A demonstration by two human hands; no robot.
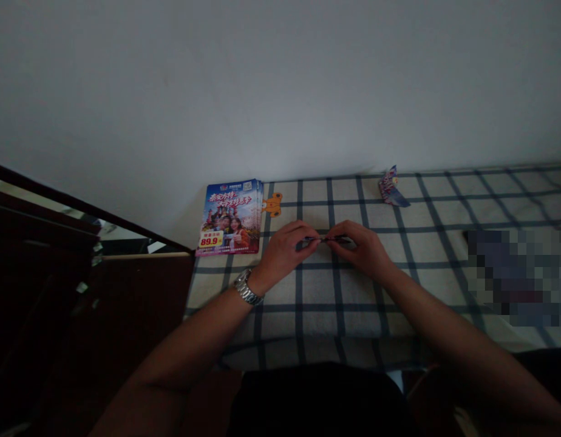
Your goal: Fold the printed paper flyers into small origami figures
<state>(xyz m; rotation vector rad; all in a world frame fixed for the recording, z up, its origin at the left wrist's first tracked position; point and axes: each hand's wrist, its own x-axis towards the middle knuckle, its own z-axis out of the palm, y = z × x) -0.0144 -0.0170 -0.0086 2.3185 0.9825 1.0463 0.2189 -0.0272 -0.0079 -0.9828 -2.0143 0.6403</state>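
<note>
Both my hands meet over the middle of the checked cloth, pinching a small folded paper (325, 239) between them. My left hand (293, 244), with a metal watch (248, 287) on the wrist, is closed on the paper's left end. Fingers of my right hand (360, 246) are pressed together on its right end. Seen nearly edge-on, the paper looks thin and dark, and the fingers cover much of it. Left of my left hand lies a stack of printed flyers (230, 218), the top one blue and pink with "89.9" on it.
A folded colourful paper piece (392, 188) stands near the wall (308, 91) at the back right. An orange cartoon figure (272, 205) shows beside the flyers. The checked tablecloth (317, 315) covers the table. A blurred-out dark object (512, 273) lies on the right.
</note>
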